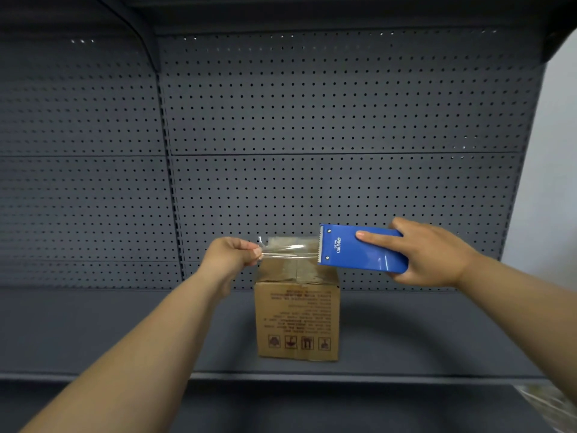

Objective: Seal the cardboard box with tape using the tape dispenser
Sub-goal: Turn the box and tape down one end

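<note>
Head view. Small brown cardboard box (297, 320) stands upright at lower centre of frame on a dark grey metal shelf (93, 332), in front of a grey perforated back panel (312, 120). Near face carries red printed text and four handling symbols, upside down to the camera; top flaps look closed.

Blue flat rectangular tape dispenser (362, 248), right of centre, above the box's right top edge. Long axis runs roughly left–right across the frame; serrated cutter end points left.

Right hand (434, 251) grips the dispenser body, index finger laid along its top face.

Strip of clear tape (290, 248) spans from cutter leftward, above the box top.

Left hand (231, 254), centre-left, pinches the free tape end between thumb and curled fingers.
</note>
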Action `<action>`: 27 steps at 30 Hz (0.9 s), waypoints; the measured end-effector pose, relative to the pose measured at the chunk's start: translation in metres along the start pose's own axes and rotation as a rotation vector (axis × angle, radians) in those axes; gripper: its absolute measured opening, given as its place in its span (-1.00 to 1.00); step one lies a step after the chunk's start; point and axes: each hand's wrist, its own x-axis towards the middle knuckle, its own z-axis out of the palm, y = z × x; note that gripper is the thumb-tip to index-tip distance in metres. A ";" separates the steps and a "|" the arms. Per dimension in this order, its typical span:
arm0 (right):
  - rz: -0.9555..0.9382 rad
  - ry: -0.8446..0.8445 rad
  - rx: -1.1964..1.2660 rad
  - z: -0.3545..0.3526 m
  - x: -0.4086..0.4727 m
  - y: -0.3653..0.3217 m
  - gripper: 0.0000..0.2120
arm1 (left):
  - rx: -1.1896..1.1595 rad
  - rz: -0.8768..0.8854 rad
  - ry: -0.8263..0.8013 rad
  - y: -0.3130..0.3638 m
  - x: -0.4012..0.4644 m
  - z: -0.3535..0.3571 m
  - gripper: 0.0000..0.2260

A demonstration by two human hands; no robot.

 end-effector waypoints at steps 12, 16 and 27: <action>0.031 -0.026 -0.046 0.001 -0.003 -0.028 -0.19 | -0.061 -0.092 -0.070 -0.019 -0.003 -0.004 -0.91; -0.027 -0.052 -0.053 -0.002 0.001 -0.030 -0.20 | -0.062 -0.133 -0.041 -0.025 0.007 -0.010 -0.87; 0.001 -0.096 -0.058 -0.002 -0.006 -0.015 -0.19 | -0.007 -0.135 -0.091 -0.025 0.021 -0.020 -0.89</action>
